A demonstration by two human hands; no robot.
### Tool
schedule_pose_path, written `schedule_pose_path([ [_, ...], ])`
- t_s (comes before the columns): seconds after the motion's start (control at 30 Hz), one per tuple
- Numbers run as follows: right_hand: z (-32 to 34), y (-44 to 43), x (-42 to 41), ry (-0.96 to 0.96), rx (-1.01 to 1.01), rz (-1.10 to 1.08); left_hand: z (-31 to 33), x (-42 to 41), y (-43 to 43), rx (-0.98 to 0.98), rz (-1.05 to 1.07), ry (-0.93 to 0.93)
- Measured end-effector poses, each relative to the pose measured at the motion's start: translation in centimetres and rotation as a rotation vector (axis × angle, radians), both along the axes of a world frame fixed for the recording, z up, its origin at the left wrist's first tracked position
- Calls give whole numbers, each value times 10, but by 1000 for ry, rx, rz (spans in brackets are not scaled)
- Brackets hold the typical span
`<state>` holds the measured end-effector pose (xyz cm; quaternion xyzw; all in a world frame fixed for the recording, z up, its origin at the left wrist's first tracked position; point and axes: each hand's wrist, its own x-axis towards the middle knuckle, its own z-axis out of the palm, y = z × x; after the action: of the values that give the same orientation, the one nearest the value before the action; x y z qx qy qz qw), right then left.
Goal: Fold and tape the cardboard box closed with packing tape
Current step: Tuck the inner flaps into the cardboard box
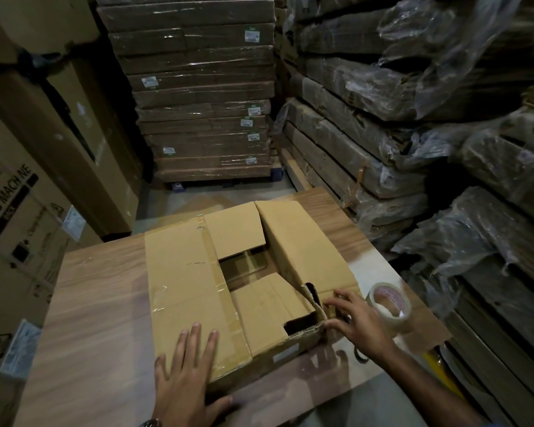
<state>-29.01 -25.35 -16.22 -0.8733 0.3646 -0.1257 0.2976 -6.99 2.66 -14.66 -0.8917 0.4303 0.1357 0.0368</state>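
A brown cardboard box (182,272) lies on the wooden table (99,318), its top flaps partly folded with a gap in the middle. Old clear tape runs along the left flap. My left hand (185,374) presses flat, fingers straight, on the near left flap and near edge. At the torn near right corner, my right hand (355,322) pinches the edge of the raised right flap (302,241). A roll of clear packing tape (389,303) stands on the table just right of that hand.
Wrapped stacks of flat cardboard (198,97) rise behind the table. Plastic-covered bundles (413,118) crowd the right side. Large printed cartons (28,195) stand on the left. A strip of floor lies between table and stacks.
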Motion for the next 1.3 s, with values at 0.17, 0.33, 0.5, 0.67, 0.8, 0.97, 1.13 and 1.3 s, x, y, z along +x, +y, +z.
schedule_pose_path([
  [0.17, 5, -6, -5, 104, -111, 70, 5, 0, -1, -26, -32, -96],
  [0.33, 12, -5, 4, 156, -254, 102, 6, -1, 0, -17, -15, -4],
  [0.5, 18, -9, 1, 204, -299, 131, 6, -1, -1, -2, -14, -22],
  [0.67, 28, -2, 11, 279, -331, 145, 5, -2, -1, -21, -26, -38],
  [0.8, 29, -7, 7, 232, -348, 96, 8, -2, -2, -19, -19, -11],
  [0.97, 30, 0, 14, 80, -292, -5, 5, -2, -1, -15, -8, -5],
  [1.13, 21, 10, 13, 48, -264, -32, 5, -2, 0, -26, -18, -11],
  [1.3, 6, 17, 4, -67, -213, -89, 5, -2, -1, -35, -18, -19],
])
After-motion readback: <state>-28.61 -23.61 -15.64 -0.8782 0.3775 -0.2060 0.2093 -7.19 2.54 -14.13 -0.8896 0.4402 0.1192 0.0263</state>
